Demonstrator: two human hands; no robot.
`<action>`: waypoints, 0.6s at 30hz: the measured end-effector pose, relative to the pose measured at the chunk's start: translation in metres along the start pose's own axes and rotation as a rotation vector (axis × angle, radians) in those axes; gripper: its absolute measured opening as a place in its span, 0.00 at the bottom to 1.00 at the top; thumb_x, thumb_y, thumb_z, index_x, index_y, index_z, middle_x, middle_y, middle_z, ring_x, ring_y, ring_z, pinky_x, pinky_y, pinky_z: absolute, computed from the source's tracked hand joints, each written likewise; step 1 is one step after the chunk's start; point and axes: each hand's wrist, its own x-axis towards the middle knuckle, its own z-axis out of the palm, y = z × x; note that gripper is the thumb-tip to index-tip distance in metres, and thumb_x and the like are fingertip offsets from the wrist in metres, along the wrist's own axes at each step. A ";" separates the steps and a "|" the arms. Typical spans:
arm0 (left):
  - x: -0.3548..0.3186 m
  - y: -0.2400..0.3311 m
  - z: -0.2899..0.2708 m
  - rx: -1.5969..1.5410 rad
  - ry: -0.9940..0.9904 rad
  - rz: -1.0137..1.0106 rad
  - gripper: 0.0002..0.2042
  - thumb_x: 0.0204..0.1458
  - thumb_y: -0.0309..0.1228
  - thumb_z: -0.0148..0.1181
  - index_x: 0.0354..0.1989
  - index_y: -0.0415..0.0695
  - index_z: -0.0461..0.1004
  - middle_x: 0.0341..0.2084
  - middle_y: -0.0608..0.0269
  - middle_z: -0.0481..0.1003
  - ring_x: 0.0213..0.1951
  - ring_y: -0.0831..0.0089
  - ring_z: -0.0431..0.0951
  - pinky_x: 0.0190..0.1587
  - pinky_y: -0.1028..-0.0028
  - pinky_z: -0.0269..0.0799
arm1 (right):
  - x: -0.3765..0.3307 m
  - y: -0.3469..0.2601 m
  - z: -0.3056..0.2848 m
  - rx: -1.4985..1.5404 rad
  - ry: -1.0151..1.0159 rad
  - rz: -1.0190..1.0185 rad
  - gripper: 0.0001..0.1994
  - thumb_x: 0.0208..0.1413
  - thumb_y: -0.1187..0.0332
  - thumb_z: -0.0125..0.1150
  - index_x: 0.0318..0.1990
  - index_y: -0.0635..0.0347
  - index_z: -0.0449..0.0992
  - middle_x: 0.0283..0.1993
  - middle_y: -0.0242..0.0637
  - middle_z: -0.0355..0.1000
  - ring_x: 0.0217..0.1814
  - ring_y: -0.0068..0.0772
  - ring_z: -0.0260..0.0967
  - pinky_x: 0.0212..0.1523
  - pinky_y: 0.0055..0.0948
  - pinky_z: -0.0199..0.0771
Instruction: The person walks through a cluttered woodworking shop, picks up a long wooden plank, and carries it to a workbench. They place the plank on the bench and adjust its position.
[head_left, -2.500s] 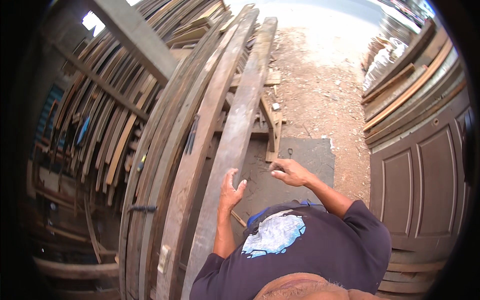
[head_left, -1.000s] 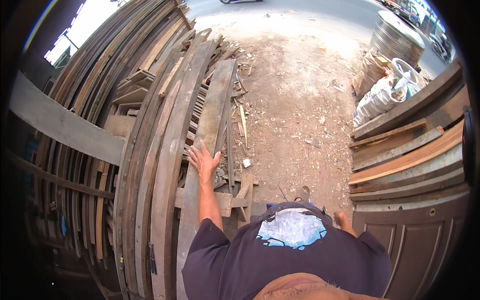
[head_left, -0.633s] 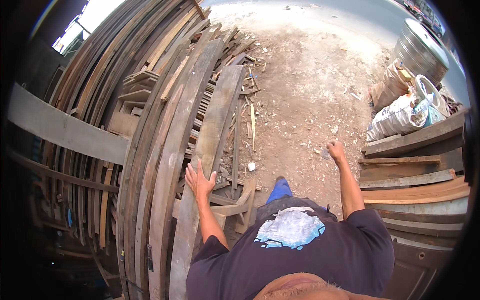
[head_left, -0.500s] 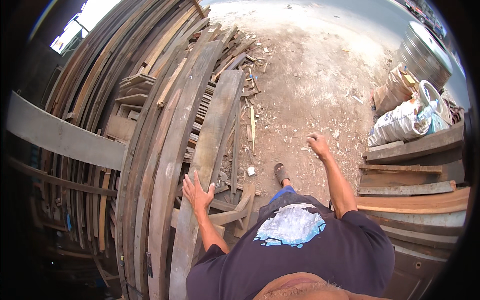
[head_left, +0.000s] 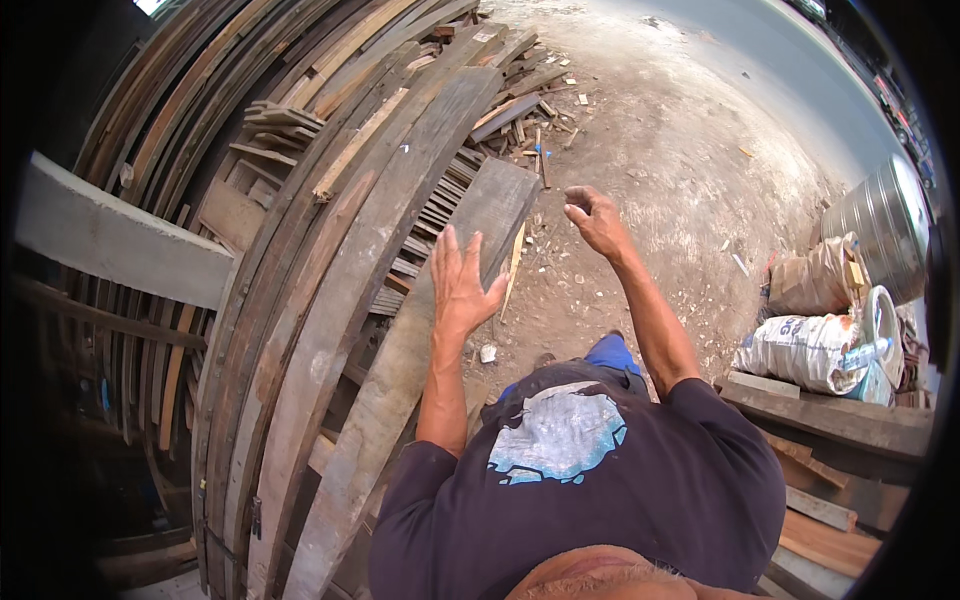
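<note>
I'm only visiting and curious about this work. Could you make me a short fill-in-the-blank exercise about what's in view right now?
1. Of the left hand and the right hand, the one overlapping the long grey plank in the picture is the ____ one.
2. The number of the person's bare hands in view is ____.
3. Of the picture's left and right edges, the ribbed silvery drum is nearer the ____ one.
4. Along its lower edge, the pale shirt print is coloured ____.

Missing words: left; two; right; blue.

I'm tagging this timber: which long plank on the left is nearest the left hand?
The rightmost long plank there, which the left hand overlaps in view. Stacked slats show in the gap separating it from the other long planks.
</note>
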 end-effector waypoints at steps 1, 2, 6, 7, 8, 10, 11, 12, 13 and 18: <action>0.014 0.003 0.014 -0.002 -0.036 -0.028 0.40 0.47 0.44 0.65 0.68 0.44 0.57 0.69 0.33 0.44 0.71 0.43 0.43 0.70 0.50 0.37 | 0.014 -0.003 0.004 -0.022 -0.023 -0.023 0.21 0.55 0.66 0.61 0.54 0.68 0.72 0.49 0.50 0.75 0.48 0.40 0.75 0.51 0.35 0.74; 0.026 0.005 0.024 0.007 -0.072 -0.055 0.40 0.47 0.44 0.65 0.68 0.44 0.57 0.69 0.33 0.44 0.71 0.43 0.43 0.70 0.50 0.37 | 0.026 -0.006 0.007 -0.004 -0.094 -0.016 0.26 0.53 0.64 0.63 0.57 0.67 0.69 0.53 0.52 0.72 0.52 0.43 0.73 0.53 0.36 0.73; 0.047 0.012 0.048 0.127 -0.079 -0.134 0.38 0.48 0.41 0.64 0.68 0.46 0.58 0.68 0.33 0.45 0.70 0.43 0.45 0.70 0.50 0.37 | 0.077 0.026 0.026 -0.073 -0.147 -0.190 0.28 0.50 0.61 0.64 0.57 0.66 0.69 0.54 0.52 0.70 0.54 0.47 0.70 0.55 0.41 0.70; 0.049 0.017 0.051 0.174 -0.076 -0.147 0.37 0.48 0.40 0.64 0.68 0.47 0.58 0.68 0.33 0.46 0.70 0.42 0.45 0.70 0.50 0.38 | 0.085 0.027 0.027 -0.064 -0.199 -0.149 0.28 0.50 0.61 0.64 0.57 0.67 0.69 0.54 0.52 0.70 0.54 0.46 0.70 0.54 0.41 0.70; 0.051 0.020 0.051 0.173 -0.079 -0.160 0.36 0.48 0.38 0.63 0.68 0.50 0.59 0.68 0.34 0.46 0.70 0.42 0.46 0.70 0.50 0.39 | 0.090 0.018 0.024 -0.056 -0.260 -0.109 0.28 0.50 0.60 0.64 0.57 0.67 0.69 0.54 0.52 0.69 0.54 0.46 0.70 0.53 0.41 0.70; 0.058 0.024 0.046 0.177 -0.091 -0.172 0.34 0.49 0.34 0.63 0.67 0.54 0.60 0.68 0.34 0.48 0.70 0.43 0.47 0.70 0.50 0.42 | 0.092 0.020 0.021 0.003 -0.266 -0.095 0.23 0.50 0.62 0.65 0.50 0.67 0.71 0.47 0.50 0.70 0.49 0.44 0.70 0.50 0.40 0.70; 0.059 0.025 0.046 0.187 -0.103 -0.190 0.34 0.49 0.32 0.63 0.67 0.56 0.60 0.68 0.35 0.48 0.70 0.42 0.47 0.69 0.49 0.43 | 0.093 0.025 0.022 0.013 -0.269 -0.113 0.21 0.50 0.63 0.65 0.48 0.66 0.72 0.46 0.49 0.70 0.48 0.44 0.70 0.50 0.40 0.70; 0.060 0.028 0.047 0.196 -0.118 -0.203 0.33 0.49 0.31 0.63 0.67 0.58 0.61 0.67 0.36 0.49 0.69 0.42 0.48 0.69 0.49 0.44 | 0.096 0.028 0.020 0.022 -0.267 -0.128 0.19 0.50 0.64 0.65 0.46 0.66 0.72 0.44 0.48 0.70 0.47 0.43 0.69 0.49 0.41 0.70; 0.059 0.030 0.047 0.203 -0.142 -0.222 0.33 0.49 0.29 0.63 0.66 0.60 0.61 0.67 0.36 0.49 0.69 0.42 0.48 0.69 0.48 0.45 | 0.097 0.034 0.020 0.032 -0.269 -0.134 0.17 0.50 0.65 0.65 0.44 0.66 0.72 0.42 0.47 0.69 0.45 0.43 0.69 0.48 0.41 0.69; 0.065 0.039 0.046 0.228 -0.150 -0.246 0.34 0.46 0.28 0.64 0.65 0.60 0.62 0.67 0.38 0.50 0.68 0.40 0.51 0.67 0.45 0.48 | 0.108 0.042 0.007 0.159 -0.345 -0.248 0.09 0.50 0.71 0.61 0.39 0.62 0.71 0.37 0.46 0.68 0.41 0.48 0.67 0.45 0.41 0.68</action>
